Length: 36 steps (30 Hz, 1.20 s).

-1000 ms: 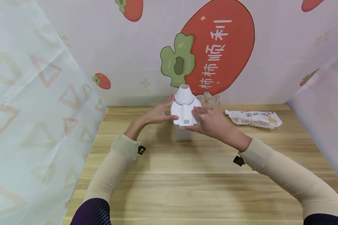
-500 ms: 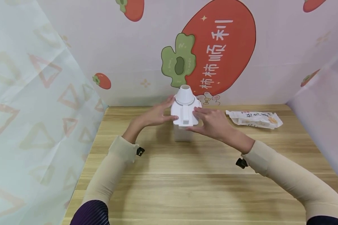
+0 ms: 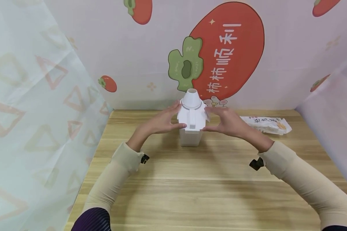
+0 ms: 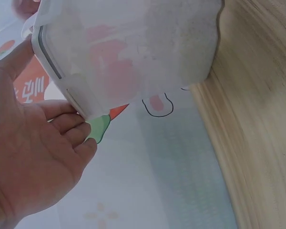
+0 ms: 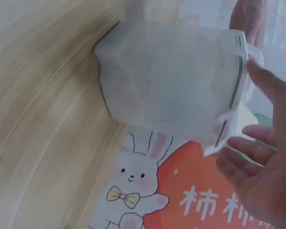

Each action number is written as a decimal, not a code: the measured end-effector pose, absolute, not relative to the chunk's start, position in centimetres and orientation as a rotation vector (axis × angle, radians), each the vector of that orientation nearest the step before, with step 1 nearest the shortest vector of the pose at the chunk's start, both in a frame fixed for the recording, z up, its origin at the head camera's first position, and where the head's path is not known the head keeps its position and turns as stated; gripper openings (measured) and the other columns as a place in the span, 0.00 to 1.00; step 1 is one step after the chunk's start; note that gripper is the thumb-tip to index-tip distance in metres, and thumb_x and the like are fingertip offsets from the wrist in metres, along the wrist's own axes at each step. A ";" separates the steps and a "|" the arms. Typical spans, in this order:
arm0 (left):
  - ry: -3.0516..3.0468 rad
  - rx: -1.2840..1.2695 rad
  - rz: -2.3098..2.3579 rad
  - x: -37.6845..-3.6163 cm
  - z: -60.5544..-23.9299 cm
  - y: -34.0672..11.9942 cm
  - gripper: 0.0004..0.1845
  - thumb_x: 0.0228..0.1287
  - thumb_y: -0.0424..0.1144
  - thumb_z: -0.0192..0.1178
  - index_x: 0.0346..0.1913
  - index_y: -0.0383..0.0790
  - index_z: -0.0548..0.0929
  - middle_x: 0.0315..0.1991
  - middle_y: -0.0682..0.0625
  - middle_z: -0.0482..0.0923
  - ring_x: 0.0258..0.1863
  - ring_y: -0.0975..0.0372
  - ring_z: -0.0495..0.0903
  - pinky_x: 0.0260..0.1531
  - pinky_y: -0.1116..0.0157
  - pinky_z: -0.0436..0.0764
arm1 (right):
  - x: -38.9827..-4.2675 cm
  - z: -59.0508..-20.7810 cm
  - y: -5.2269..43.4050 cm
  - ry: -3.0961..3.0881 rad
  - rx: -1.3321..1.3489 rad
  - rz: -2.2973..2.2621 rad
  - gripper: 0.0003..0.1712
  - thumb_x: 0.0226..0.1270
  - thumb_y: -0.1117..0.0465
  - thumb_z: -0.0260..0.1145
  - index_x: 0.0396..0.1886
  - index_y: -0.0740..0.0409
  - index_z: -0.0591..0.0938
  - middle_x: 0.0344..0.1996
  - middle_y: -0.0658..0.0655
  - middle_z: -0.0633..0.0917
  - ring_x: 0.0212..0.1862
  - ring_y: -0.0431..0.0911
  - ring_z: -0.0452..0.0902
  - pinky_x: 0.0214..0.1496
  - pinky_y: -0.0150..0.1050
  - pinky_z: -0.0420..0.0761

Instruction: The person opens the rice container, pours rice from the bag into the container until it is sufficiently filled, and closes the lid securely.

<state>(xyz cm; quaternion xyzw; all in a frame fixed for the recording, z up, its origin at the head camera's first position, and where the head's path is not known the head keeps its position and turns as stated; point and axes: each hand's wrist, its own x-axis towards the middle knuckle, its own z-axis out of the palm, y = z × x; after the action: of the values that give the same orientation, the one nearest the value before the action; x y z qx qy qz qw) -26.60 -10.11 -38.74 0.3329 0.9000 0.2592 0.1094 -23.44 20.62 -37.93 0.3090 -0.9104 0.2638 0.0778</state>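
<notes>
A white storage container [image 3: 190,139] with cloudy, see-through walls stands upright at the back of the table. On top is its white lid [image 3: 200,120], with a cone-shaped spout [image 3: 191,100] rising from it. My left hand [image 3: 164,122] grips the lid's left side, thumb at the front edge and fingers farther back. Opposite it, my right hand [image 3: 232,122] holds the right side with thumb and fingers spread along the lid's edge. The left wrist view shows the thumb and fingers of the left hand [image 4: 35,152] at the lid's rim; in the right wrist view the right hand [image 5: 269,157] does likewise.
A white printed plastic packet [image 3: 270,125] lies to the right of the container, partly behind the right hand. The wooden table [image 3: 188,192] meets a persimmon-printed backdrop [image 3: 133,80] close behind the container. Patterned sheets [image 3: 40,128] enclose the sides.
My right hand's fingers have slid from the lid's top to its right edge, and that hand has shifted right. The left hand keeps its hold. The head view has shifted slightly.
</notes>
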 end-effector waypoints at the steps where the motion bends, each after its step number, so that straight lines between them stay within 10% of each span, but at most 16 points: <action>1: 2.645 0.974 0.762 -26.6 -38.7 -10.1 0.55 0.73 0.65 0.62 0.87 0.41 0.44 0.88 0.44 0.34 0.86 0.56 0.39 0.84 0.55 0.49 | -23.6 -37.9 20.9 -2.748 0.913 0.821 0.49 0.48 0.52 0.90 0.68 0.67 0.81 0.62 0.66 0.86 0.60 0.62 0.85 0.61 0.59 0.85; 36: 2.623 0.955 0.840 -26.2 -39.3 -10.2 0.56 0.74 0.65 0.61 0.87 0.44 0.40 0.88 0.48 0.31 0.85 0.54 0.47 0.82 0.55 0.56 | -28.3 -39.7 22.7 -2.831 0.895 1.283 0.44 0.55 0.63 0.86 0.71 0.66 0.78 0.67 0.65 0.82 0.65 0.63 0.82 0.64 0.57 0.81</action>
<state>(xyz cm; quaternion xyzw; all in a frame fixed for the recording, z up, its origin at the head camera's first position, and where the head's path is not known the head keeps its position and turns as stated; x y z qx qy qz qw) -26.16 -10.23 -39.34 0.3255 0.8941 0.2863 0.1130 -28.25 22.74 -39.67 0.2765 -0.8743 0.3962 -0.0466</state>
